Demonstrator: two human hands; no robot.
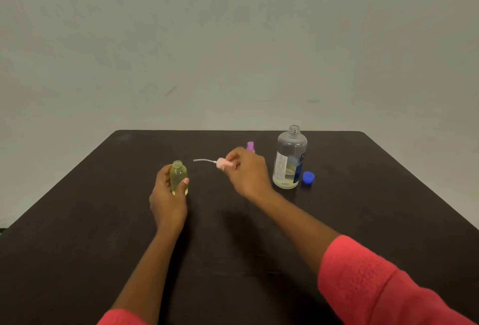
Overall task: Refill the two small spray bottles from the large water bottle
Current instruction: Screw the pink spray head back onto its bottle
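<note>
My left hand (pixel 167 195) grips a small clear spray bottle (pixel 178 179) that stands upright on the table, full of yellowish liquid, its neck uncapped. My right hand (pixel 246 172) holds a pink spray head (pixel 223 164) in the air; its thin dip tube (pixel 203 160) points left toward the small bottle. Behind my right hand, only the purple top of a second spray bottle (pixel 250 146) shows. The large water bottle (pixel 290 159) stands uncapped at the right, with a little liquid at its bottom. Its blue cap (pixel 308 177) lies just to its right.
All of this rests on a dark square table (pixel 103 221) against a plain pale wall. The table's far edge runs just behind the large bottle. Red sleeves cover both forearms near the frame's bottom.
</note>
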